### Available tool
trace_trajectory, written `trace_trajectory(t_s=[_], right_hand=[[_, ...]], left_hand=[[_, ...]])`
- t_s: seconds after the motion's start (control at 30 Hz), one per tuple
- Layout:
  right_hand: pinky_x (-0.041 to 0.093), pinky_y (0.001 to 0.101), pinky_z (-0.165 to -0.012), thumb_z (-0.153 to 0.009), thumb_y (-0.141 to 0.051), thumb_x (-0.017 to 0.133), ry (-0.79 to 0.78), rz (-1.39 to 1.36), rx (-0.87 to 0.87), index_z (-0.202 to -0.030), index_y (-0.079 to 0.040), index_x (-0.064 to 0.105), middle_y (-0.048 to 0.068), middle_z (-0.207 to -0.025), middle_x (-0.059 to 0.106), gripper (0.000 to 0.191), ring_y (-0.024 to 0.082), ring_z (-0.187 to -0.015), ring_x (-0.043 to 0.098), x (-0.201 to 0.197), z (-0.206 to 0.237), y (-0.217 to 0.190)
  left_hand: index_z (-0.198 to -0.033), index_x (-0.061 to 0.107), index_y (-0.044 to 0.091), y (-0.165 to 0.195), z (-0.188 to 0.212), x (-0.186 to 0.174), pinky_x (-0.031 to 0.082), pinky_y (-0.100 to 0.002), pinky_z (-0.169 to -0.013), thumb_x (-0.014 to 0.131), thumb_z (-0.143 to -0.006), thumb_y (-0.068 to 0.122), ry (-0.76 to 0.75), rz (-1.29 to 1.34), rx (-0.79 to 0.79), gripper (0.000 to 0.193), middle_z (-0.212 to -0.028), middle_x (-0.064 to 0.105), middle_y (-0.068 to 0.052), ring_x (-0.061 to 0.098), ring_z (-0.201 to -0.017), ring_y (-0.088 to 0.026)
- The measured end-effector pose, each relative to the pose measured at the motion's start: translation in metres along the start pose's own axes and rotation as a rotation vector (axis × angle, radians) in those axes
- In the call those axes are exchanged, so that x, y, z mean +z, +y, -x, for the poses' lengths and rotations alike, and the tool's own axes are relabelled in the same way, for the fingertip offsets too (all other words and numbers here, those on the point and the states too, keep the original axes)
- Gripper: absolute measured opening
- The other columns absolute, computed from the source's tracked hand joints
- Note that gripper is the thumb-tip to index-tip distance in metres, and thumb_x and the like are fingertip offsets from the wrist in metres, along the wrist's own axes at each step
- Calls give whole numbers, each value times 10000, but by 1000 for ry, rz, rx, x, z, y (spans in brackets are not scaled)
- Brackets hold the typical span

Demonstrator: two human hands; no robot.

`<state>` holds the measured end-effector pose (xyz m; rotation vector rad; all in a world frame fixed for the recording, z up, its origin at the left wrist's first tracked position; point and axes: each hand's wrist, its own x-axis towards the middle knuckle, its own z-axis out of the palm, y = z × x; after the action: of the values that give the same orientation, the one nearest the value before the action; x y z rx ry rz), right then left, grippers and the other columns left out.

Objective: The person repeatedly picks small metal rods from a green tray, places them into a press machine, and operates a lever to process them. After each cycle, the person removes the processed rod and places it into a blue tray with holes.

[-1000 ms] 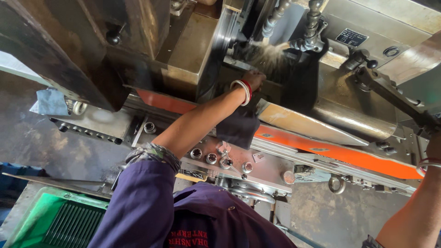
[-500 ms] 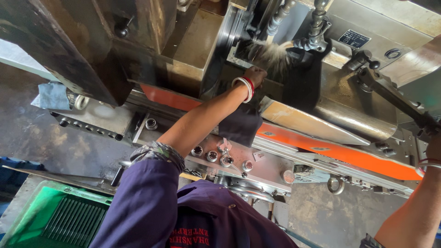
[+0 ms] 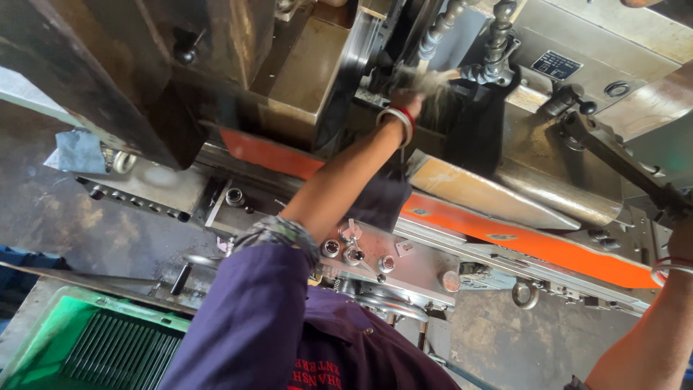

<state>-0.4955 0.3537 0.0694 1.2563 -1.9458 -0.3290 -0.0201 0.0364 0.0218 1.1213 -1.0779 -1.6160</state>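
Steel machine body (image 3: 548, 180) filled the room's middle, its orange strip (image 3: 534, 238) running along the near edge. The person's left hand (image 3: 404, 101) reached deep into the dark recess beside the hose fittings (image 3: 498, 43), pressing a blurred wad of pale fibres (image 3: 433, 83) there; its finger positions could not be told. The right hand (image 3: 678, 238) gripped a long lever (image 3: 613, 155) at the far corner, seemingly for bracing.
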Motion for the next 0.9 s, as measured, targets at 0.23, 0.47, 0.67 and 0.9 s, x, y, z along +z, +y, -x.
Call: trace_trajectory(t_s=[0.23, 0.47, 0.67, 0.9], right_hand=[[517, 353, -744, -1160, -166, 457, 121, -403, 144, -1046, 2, 680, 129, -935, 718, 302, 235, -787, 673, -32, 9, -10], [522, 429, -668, -1128, -173, 438, 51, -354, 246, -915, 52, 683, 196, -817, 697, 396, 332, -670, 666, -26, 13, 6], [534, 447, -665, -1176, -288, 349, 31, -321, 319, -902, 55, 738, 224, -742, 685, 587, 382, -692, 683, 14, 22, 22], [539, 467, -645, -1183, -279, 309, -48, -360, 338, -968, 52, 764, 252, -760, 683, 602, 414, -712, 685, 31, 21, 29]], left_hand=[[-780, 680, 3, 3, -14, 28, 485, -407, -522, 627, -956, 275, 45, -37, -121, 328, -576, 631, -116, 610, -486, -236], [-782, 568, 67, 22, -53, 40, 386, -359, -424, 636, -932, 321, 73, 576, -168, 303, -552, 515, -46, 479, -414, -192], [-854, 605, 13, 20, -78, 51, 426, -356, -428, 597, -932, 336, 217, 398, -296, 333, -613, 569, -81, 523, -446, -201], [-871, 605, 29, 7, -93, 55, 469, -333, -454, 646, -915, 307, 284, 448, -311, 285, -677, 604, -78, 567, -506, -194]])
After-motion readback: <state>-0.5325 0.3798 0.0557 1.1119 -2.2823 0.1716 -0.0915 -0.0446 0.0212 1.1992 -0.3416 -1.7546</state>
